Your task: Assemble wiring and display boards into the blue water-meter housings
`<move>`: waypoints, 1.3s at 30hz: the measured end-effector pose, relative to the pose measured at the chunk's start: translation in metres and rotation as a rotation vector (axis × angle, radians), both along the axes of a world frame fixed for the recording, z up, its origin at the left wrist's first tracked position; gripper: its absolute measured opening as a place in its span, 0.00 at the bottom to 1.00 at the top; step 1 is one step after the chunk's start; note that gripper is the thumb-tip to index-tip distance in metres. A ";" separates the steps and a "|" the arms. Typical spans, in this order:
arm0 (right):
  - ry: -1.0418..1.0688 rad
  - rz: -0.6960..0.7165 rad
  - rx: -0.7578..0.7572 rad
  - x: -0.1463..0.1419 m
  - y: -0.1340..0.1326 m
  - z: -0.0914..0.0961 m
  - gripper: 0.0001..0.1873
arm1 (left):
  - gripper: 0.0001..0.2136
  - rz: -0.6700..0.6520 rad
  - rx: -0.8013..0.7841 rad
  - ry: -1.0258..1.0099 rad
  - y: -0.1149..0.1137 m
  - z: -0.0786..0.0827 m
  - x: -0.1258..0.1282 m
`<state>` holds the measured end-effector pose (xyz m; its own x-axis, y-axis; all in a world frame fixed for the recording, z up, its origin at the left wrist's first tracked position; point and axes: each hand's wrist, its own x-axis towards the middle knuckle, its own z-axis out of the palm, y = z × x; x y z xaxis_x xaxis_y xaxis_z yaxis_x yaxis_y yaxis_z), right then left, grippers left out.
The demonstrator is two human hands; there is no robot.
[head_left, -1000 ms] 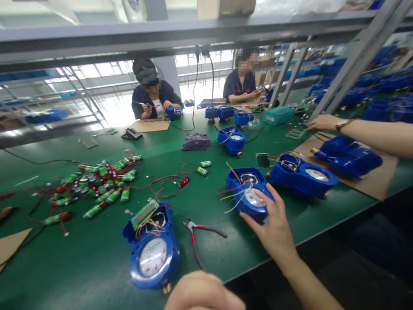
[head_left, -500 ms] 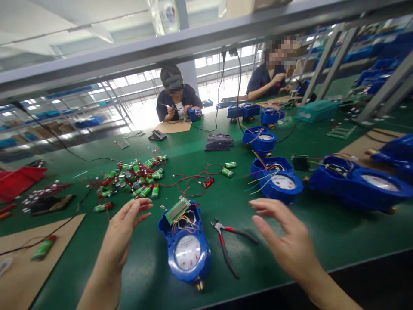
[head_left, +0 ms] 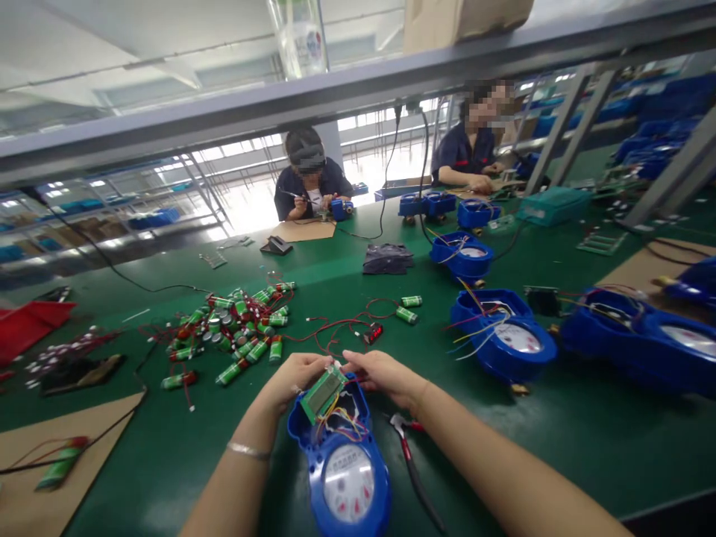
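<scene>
Blue meter housing [head_left: 344, 466] lies on the green table [head_left: 559, 440], its lower edge cut off. Left hand [head_left: 294, 378] and right hand [head_left: 380, 373] pinch the small display board [head_left: 323, 391] above it; fingertips partly hidden. Pliers [head_left: 414, 470] run under the right forearm.

Pliers [head_left: 411, 462] and batteries [head_left: 235, 328] flank the blue meter [head_left: 344, 462]; bare mat [head_left: 587, 440] rightward.

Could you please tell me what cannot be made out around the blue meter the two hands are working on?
Head view only:
- Blue meter: its lower edge is cut off by the frame; the dial print is too small to read.
- Small display board: whether the left hand and right hand grip or merely touch it is unclear.
- Pliers: the right forearm covers part of them.
</scene>
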<state>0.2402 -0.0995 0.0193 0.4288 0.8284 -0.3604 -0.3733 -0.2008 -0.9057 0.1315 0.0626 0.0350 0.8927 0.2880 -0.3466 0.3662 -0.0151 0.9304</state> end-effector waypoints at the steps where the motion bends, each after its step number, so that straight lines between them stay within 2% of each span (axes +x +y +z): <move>1: 0.000 -0.001 0.020 0.000 0.004 0.000 0.20 | 0.20 0.011 -0.018 -0.024 0.001 -0.001 0.004; 5: -0.028 -0.010 0.089 0.002 0.014 0.003 0.19 | 0.20 0.038 -0.124 -0.106 0.005 -0.001 0.018; 12: -0.200 -0.009 0.171 0.001 0.019 0.007 0.26 | 0.18 0.079 -0.285 -0.230 -0.005 0.007 0.028; 19: -0.439 -0.056 0.320 0.003 0.019 0.005 0.21 | 0.15 0.183 -0.456 -0.301 -0.010 0.008 0.033; 21: -0.433 -0.058 0.352 0.002 0.017 0.007 0.20 | 0.14 0.213 -0.519 -0.287 -0.008 0.009 0.035; 25: -0.318 0.032 0.420 -0.003 0.013 0.012 0.21 | 0.20 0.323 -0.628 -0.262 0.000 0.010 0.041; 28: -0.227 0.047 0.345 -0.005 0.010 0.016 0.23 | 0.19 0.355 -0.650 -0.256 0.003 0.010 0.042; 31: -0.178 -0.046 0.294 -0.004 0.000 0.021 0.23 | 0.17 0.302 -0.654 -0.217 0.003 0.012 0.033; 34: -0.065 -0.061 0.286 -0.005 -0.017 0.029 0.26 | 0.26 0.248 -0.660 -0.134 0.004 0.012 0.007; 36: -0.019 -0.045 0.236 -0.008 -0.028 0.034 0.29 | 0.28 0.279 -0.610 -0.087 0.002 0.010 -0.018; 39: -0.064 -0.027 0.192 -0.016 -0.034 0.039 0.37 | 0.28 0.374 -0.489 -0.098 -0.009 0.006 -0.058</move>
<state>0.2240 -0.1331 0.0584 0.4684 0.8674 -0.1680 -0.3165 -0.0128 -0.9485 0.0731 0.0538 0.0408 0.7962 0.4161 -0.4392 0.1772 0.5338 0.8269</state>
